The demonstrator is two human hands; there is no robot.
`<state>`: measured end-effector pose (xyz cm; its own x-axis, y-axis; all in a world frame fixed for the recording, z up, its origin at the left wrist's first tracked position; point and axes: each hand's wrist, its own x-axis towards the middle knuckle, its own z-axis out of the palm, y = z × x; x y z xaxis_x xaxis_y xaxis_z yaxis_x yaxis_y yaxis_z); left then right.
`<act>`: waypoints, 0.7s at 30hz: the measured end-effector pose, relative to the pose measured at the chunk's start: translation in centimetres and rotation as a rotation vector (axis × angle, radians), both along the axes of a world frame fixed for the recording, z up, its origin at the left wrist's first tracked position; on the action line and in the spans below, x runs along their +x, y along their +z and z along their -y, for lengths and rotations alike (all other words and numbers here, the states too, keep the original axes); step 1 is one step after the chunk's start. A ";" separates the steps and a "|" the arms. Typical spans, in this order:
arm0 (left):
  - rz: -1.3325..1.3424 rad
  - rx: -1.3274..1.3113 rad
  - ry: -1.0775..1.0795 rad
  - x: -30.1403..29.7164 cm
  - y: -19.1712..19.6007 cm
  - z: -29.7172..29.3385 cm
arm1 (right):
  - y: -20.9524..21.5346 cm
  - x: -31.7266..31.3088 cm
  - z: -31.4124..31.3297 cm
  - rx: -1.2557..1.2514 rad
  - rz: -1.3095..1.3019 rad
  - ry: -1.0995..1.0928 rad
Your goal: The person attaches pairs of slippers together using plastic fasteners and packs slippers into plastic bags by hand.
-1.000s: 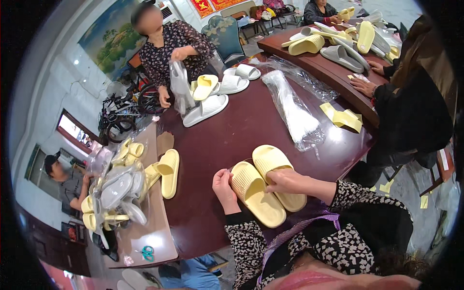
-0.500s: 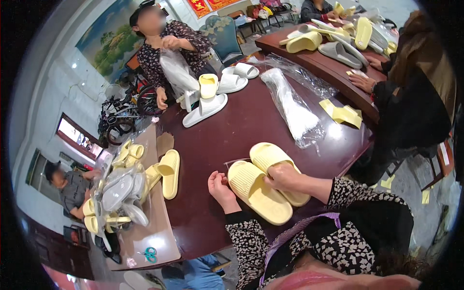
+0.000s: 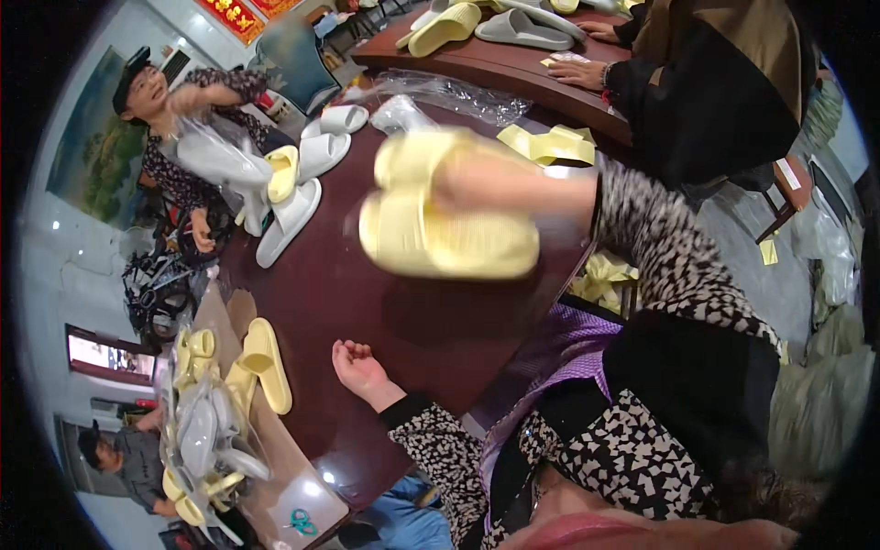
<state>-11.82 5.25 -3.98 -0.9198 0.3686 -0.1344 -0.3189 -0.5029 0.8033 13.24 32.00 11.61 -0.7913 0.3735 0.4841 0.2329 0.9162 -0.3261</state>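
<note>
A pair of light yellow ribbed slippers (image 3: pixel 477 252) is in the air above the dark red table (image 3: pixel 321 312), blurred by motion. My right hand (image 3: pixel 472 183) grips the pair, its fingers partly hidden in the straps. Lower down, my left hand (image 3: pixel 362 368) is palm up near the table's front part, fingers loosely bent and holding nothing. Past the lifted pair lie a bundle of clear plastic bags (image 3: pixel 400 115) and flat yellow pieces (image 3: pixel 548 145). Grey slippers (image 3: pixel 293 220) sit at the far left, with a small yellow slipper (image 3: pixel 283 172) on one of them.
Across the table a person holds a clear bag (image 3: pixel 215 160) with a grey slipper inside. Bagged slippers (image 3: pixel 203 426) and loose yellow slippers (image 3: pixel 268 367) lie on cardboard (image 3: pixel 293 477) at the left, with green scissors (image 3: pixel 301 522). Another person's hand (image 3: pixel 577 71) rests on a second table.
My right hand has lifted the yellow slippers off the table and swung them up and away. My left hand has come off them and moved left. The view has shifted.
</note>
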 end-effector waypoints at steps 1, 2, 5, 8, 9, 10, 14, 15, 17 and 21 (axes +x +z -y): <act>0.009 -0.015 0.016 -0.2 0.1 0.3 | 2.3 -0.6 -2.1 0.162 -0.160 -0.104; 0.009 -0.003 0.009 -0.6 0.1 0.5 | 4.8 0.6 -4.6 0.397 -0.288 -0.092; 0.018 0.021 -0.064 -0.1 0.2 -2.0 | 10.7 5.2 -19.1 0.335 0.111 -0.670; 0.008 -0.010 0.013 -2.0 -0.7 1.5 | 10.8 2.2 -15.8 0.429 -0.472 -0.665; 0.000 0.001 -0.010 -2.0 -0.8 1.1 | 10.5 2.8 -15.9 0.432 -0.462 -0.665; -0.005 0.007 -0.036 -1.8 -0.9 0.6 | 9.8 3.4 -16.5 0.453 -0.417 -0.540; -0.012 0.020 -0.074 -2.2 -1.4 0.7 | 1.6 2.5 -12.3 0.281 -0.350 -0.170; -0.005 0.004 -0.058 -2.4 -1.5 1.3 | -1.5 1.7 -10.2 0.111 -0.381 -0.074; 0.013 0.026 -0.083 -2.0 -1.7 0.1 | -8.1 3.0 -9.6 -0.108 -0.127 -0.108; 0.025 0.019 -0.064 -2.4 -2.2 0.9 | -13.9 1.8 -2.4 -0.424 -0.051 -0.091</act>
